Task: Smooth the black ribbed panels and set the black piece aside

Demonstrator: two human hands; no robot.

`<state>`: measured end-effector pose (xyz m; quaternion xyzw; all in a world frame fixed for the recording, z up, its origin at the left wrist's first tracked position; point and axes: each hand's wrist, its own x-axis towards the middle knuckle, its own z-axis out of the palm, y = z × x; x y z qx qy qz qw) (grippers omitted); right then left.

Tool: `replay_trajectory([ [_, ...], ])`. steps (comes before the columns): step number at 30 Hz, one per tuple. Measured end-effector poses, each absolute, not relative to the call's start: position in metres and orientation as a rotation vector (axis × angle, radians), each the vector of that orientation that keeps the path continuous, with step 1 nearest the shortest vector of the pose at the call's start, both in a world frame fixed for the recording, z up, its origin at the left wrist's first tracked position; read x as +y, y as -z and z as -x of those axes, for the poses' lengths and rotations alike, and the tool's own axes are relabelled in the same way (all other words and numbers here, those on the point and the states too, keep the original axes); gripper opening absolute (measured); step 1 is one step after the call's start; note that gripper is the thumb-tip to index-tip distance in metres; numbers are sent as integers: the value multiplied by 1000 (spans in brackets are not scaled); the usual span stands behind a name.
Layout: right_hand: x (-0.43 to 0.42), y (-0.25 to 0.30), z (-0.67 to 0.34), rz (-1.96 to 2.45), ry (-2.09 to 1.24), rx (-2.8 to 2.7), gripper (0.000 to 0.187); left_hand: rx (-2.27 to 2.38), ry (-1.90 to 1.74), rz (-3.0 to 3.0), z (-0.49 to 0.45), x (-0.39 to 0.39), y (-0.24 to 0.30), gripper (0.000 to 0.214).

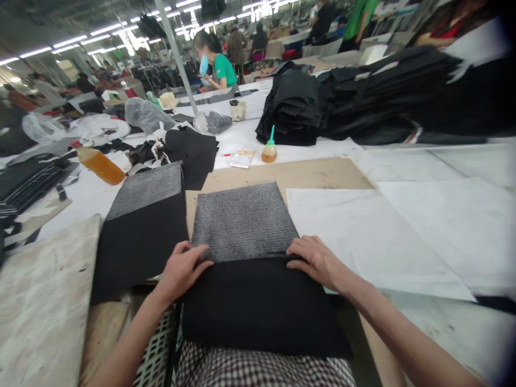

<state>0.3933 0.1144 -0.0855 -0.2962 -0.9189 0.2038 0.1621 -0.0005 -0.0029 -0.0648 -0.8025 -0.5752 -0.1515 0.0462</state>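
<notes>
A stack of black fabric pieces [262, 306] lies in front of me, its near part hanging over the table edge onto my lap. The top piece is folded back, showing a grey ribbed underside [244, 220]. My left hand [181, 269] rests on the fold at its left end, fingers pressing the grey side. My right hand [316, 258] presses the fold at its right end. A second, thicker stack of the same pieces [141, 226] stands just left of my left hand.
White paper sheets [382, 236] cover the table to the right. An orange-filled bottle [100, 165] lies at the left, a small glue bottle [269, 150] stands behind. Black fabric piles [363, 97] fill the back right. People work at far tables.
</notes>
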Motion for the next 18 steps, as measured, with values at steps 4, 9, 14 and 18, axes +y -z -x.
replay_trajectory([
  [4,113,85,-395,874,-639,-2570,8,-2027,328,1949,63,-34,60,40],
  [9,113,84,-398,871,-704,-2528,5,-2024,683,2039,-8,-15,31,41],
  [14,113,84,-400,850,-704,-2513,6,-1613,653,2774,-143,38,33,41],
  [18,116,85,-411,919,-646,-2472,21,-1583,443,2841,-182,65,63,28],
])
